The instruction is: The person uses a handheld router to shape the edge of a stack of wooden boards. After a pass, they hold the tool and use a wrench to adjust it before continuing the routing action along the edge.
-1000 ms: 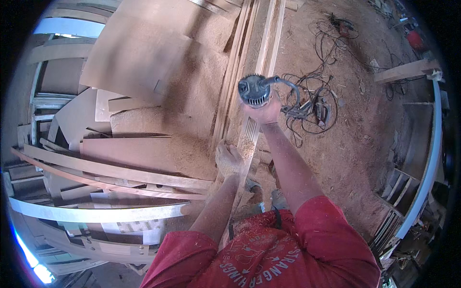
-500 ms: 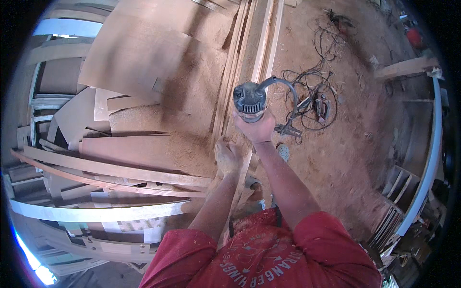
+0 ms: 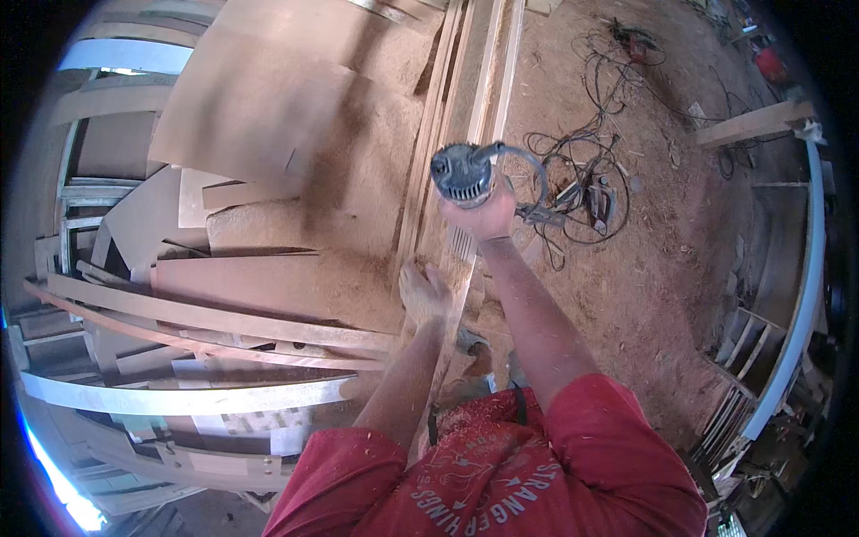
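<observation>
My right hand (image 3: 483, 215) is wrapped round the body of a trim router (image 3: 463, 174), a dark, round-topped power tool with vent slots and a thick cord. The router is over a long wooden board (image 3: 447, 327), and its base and bit are hidden beneath the motor and my hand. Parallel grooves (image 3: 462, 243) show in the wood just below my right hand. Lower and to the left, my left hand (image 3: 425, 293) grips the same board, fingers curled at its left edge and thumb apart. Sawdust clings to the left hand.
Long wooden strips (image 3: 438, 116) run away beside the board. Left lie dusty sheets (image 3: 259, 98) and curved wooden pieces (image 3: 215, 322). On the dusty floor at right sit tangled cords (image 3: 595, 116) and another power tool (image 3: 601, 204). A beam (image 3: 756, 123) juts in farther right.
The router and my right hand have shifted slightly, and the motor leans more to the left. Grooves below the hand now show. My left hand stays on the board, its thumb a little farther out.
</observation>
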`<state>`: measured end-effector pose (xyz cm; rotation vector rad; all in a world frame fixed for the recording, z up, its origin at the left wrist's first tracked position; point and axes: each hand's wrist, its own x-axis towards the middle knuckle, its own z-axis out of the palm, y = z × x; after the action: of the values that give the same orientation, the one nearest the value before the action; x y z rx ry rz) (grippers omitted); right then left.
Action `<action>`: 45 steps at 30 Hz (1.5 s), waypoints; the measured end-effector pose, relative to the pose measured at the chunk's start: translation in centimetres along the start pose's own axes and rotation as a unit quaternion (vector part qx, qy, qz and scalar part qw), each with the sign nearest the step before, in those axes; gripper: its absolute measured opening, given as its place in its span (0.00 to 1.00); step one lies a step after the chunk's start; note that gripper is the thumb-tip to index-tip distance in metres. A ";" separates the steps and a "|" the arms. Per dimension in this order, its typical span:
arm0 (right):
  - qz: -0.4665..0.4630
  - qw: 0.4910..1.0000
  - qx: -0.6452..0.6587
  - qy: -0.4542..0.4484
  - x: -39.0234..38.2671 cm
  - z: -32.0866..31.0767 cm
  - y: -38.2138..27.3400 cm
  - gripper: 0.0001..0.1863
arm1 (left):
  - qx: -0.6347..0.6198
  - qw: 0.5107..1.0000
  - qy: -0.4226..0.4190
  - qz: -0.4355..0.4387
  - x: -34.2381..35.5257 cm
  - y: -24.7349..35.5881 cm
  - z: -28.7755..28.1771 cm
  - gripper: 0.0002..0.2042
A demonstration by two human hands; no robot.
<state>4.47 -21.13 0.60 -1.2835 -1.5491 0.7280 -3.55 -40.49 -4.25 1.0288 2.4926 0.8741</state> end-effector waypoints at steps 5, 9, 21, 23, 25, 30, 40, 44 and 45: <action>0.197 0.980 0.006 -0.029 -1.0 -0.8 -3.9 0.36 | -0.001 1.000 0.002 0.001 0.1 0.4 0.0 0.23; 0.214 0.975 -0.001 -0.051 -4.3 -1.4 -5.6 0.34 | 0.004 1.000 -0.004 0.021 0.4 -1.0 -0.1 0.23; -0.040 0.998 0.024 0.031 -4.9 -0.5 -1.7 0.31 | 0.006 1.000 -0.025 -0.016 0.4 -0.8 -0.3 0.23; -0.030 0.999 0.034 0.023 -4.0 -0.3 -1.0 0.31 | 0.009 1.000 -0.021 -0.017 0.4 -0.3 -0.3 0.23; -0.072 0.997 0.010 0.040 -2.7 0.1 0.0 0.38 | 0.012 1.000 -0.017 -0.018 0.4 0.0 -0.2 0.22; -0.018 1.000 0.013 0.016 -1.1 -0.3 1.3 0.37 | -0.011 0.999 -0.034 -0.010 0.3 1.6 -0.1 0.21; 0.078 0.996 0.041 0.006 -5.7 -0.8 -3.2 0.37 | 0.014 0.999 -0.017 0.026 0.6 -0.1 0.2 0.21; 0.047 0.999 0.001 -0.006 -6.3 -0.9 -2.0 0.36 | 0.025 0.999 -0.012 0.031 0.5 -0.3 0.3 0.21; 0.049 0.999 0.001 -0.005 -6.1 -0.7 -1.8 0.36 | 0.027 0.999 -0.021 0.017 0.5 -0.2 0.2 0.21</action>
<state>4.34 -27.58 0.67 -1.3643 -1.4995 0.7992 -3.93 -40.11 -4.55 1.0994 2.4833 0.7910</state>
